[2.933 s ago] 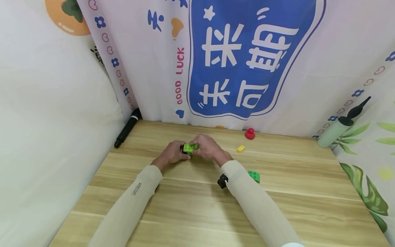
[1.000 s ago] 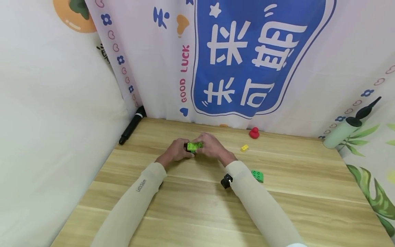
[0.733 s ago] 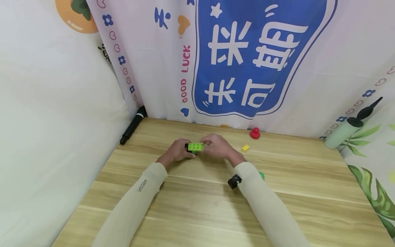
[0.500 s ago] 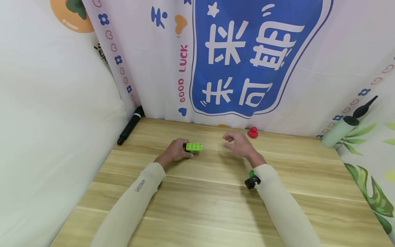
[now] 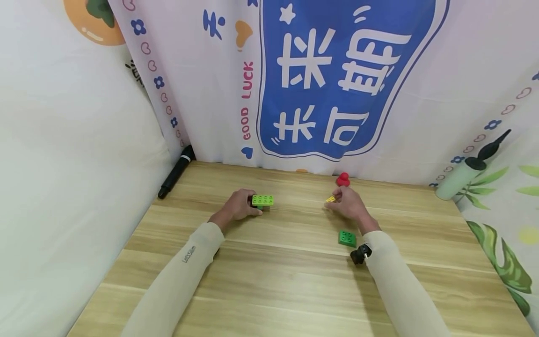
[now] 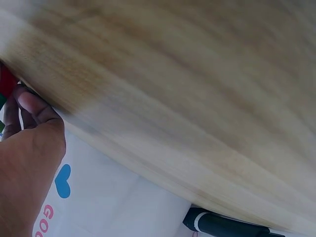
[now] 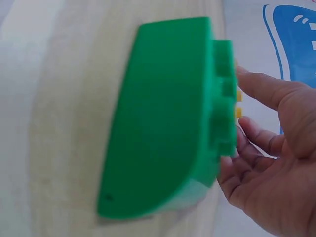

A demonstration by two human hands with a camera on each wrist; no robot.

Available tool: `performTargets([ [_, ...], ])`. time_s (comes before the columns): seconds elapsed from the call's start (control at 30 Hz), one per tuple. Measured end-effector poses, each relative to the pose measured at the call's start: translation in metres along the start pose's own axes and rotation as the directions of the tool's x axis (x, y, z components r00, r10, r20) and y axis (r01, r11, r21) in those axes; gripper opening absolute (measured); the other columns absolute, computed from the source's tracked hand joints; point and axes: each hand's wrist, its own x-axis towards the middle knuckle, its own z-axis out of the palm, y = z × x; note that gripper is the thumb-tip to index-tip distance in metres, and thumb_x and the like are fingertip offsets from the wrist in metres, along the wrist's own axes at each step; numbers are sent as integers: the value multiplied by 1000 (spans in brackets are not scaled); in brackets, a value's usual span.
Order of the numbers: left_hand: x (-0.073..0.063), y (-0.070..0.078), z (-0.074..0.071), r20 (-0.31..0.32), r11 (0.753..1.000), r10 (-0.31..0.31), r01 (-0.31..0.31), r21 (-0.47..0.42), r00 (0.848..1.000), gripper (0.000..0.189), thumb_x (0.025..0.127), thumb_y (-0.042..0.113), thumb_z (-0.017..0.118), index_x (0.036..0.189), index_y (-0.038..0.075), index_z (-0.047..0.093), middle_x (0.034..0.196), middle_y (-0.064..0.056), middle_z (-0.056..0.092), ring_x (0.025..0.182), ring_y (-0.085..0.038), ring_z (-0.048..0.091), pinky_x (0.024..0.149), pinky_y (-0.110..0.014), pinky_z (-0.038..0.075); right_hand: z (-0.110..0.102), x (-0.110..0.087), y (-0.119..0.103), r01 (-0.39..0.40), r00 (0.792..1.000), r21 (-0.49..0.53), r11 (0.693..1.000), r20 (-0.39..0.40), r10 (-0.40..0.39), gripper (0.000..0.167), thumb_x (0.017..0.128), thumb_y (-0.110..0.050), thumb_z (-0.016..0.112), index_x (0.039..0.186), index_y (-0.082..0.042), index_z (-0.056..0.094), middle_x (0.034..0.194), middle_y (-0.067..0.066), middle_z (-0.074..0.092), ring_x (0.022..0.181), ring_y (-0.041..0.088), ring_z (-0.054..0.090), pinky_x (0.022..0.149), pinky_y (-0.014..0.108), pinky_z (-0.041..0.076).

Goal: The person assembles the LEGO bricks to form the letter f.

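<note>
My left hand [image 5: 243, 204] grips a built stack of toy bricks, standing at the left middle of the table. A lime-green eight-stud brick [image 5: 263, 200] lies flat across its top, with a darker green piece below. Part of the stack is hidden behind my fingers; in the left wrist view a red piece [image 6: 7, 80] shows beside the fingertips. My right hand [image 5: 350, 204] pinches a small yellow brick [image 5: 330, 200] between thumb and fingers at the table's right. In the right wrist view, only the studs of that yellow brick show past the green brick [image 7: 158, 118].
That green four-stud brick with a curved side [image 5: 347, 238] lies just in front of my right hand. Behind the hand sits a red rounded piece [image 5: 343, 179]. A black microphone-like stick [image 5: 176, 172] lies at the back left, a pale green pump [image 5: 460, 179] at the back right.
My right hand has let go of the lime-green brick and moved right to the yellow brick, which it now pinches. The left hand stays around the stack.
</note>
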Motion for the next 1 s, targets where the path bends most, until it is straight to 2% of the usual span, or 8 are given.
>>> performTargets([
  [0.27, -1, -1, 0, -7, 1000, 2, -2, -9, 1000, 36, 89, 22, 90, 114, 4, 71, 108, -10, 71, 95, -20, 59, 85, -32, 48, 3, -1, 2, 9, 1000, -21, 1000, -17, -9, 44, 96, -19, 83, 125, 4, 59, 123, 24, 66, 110, 35, 63, 101, 48, 54],
  [0.7, -1, -2, 1, -11, 1000, 11, -12, -23, 1000, 37, 90, 21, 90, 116, 3, 71, 110, -11, 71, 97, -20, 59, 87, -34, 49, 4, 0, 3, 11, 1000, -35, 999, -21, -12, 38, 98, -15, 79, 126, 3, 60, 124, 23, 69, 111, 34, 67, 103, 48, 56],
  [1.0, -1, -2, 1, -12, 999, 12, -12, -30, 1000, 36, 90, 20, 90, 116, 3, 71, 110, -11, 72, 97, -21, 60, 87, -34, 49, 10, 5, -4, 73, 996, -6, 997, -44, -73, 34, 97, -11, 80, 122, 4, 63, 120, 23, 71, 110, 34, 69, 100, 46, 58],
])
